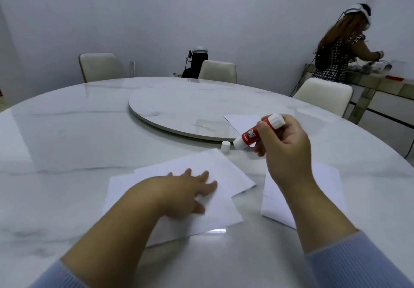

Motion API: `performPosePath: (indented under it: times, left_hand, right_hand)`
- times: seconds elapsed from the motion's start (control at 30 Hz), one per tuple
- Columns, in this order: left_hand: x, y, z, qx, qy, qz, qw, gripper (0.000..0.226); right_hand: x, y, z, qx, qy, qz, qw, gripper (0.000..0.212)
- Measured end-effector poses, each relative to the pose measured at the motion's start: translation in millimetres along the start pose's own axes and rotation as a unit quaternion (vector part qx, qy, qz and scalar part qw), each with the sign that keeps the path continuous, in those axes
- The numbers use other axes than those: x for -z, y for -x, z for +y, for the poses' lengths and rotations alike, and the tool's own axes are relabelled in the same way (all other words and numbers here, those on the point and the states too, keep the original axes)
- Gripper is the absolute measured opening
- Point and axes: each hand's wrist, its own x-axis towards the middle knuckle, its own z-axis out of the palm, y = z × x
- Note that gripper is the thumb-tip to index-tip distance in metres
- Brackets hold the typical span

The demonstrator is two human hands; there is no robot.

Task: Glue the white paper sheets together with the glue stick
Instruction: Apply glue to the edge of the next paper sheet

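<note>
Your left hand [190, 189] presses flat on the overlapped sheets [224, 171]; your right hand [284, 139] grips the glue stick [257, 132], tip slanting down-left toward them.

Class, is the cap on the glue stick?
No: the cap stands on the table, apart from the glue stick in the right hand.

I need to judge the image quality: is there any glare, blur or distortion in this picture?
Head view: a bright glare patch on the table below the papers; the left hand is motion-blurred; the wide lens bends the table's edge.
</note>
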Motion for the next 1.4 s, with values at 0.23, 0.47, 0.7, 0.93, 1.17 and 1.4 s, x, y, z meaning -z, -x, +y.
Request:
performPosePath:
  times: [0.23, 0.47, 0.7, 0.93, 1.17, 1.4]
  left_hand:
    - [-26, -14, 14, 0.094, 0.003, 0.120, 0.988, 0.066]
    - [-29, -16, 13, 0.107, -0.020, 0.096, 0.989, 0.058]
    - [-28, -16, 13, 0.106, -0.018, 0.092, 0.990, 0.057]
    - [-30, -16, 13, 0.104, -0.006, 0.099, 0.990, 0.062]
    - [-11, 0, 10, -0.039, -0.002, 0.017, 0.999, 0.059]
    - [-23, -4, 13, 0.216, -0.016, 0.113, 0.970, 0.079]
  right_hand:
    - [-9, 14, 33, -0.024, 0.054, -0.068, 0.996, 0.004]
    - [-19, 17, 40, -0.005, 0.123, -0.180, 0.976, 0.003]
    - [-17, 18, 32, 0.000, 0.156, -0.241, 0.958, 0.003]
    - [-2, 33, 19, -0.026, 0.134, -0.323, 0.936, 0.019]
    - [14, 9, 26, -0.114, -0.122, -0.073, 0.983, 0.007]
    - [7, 8, 31, -0.102, -0.055, -0.008, 0.993, 0.019]
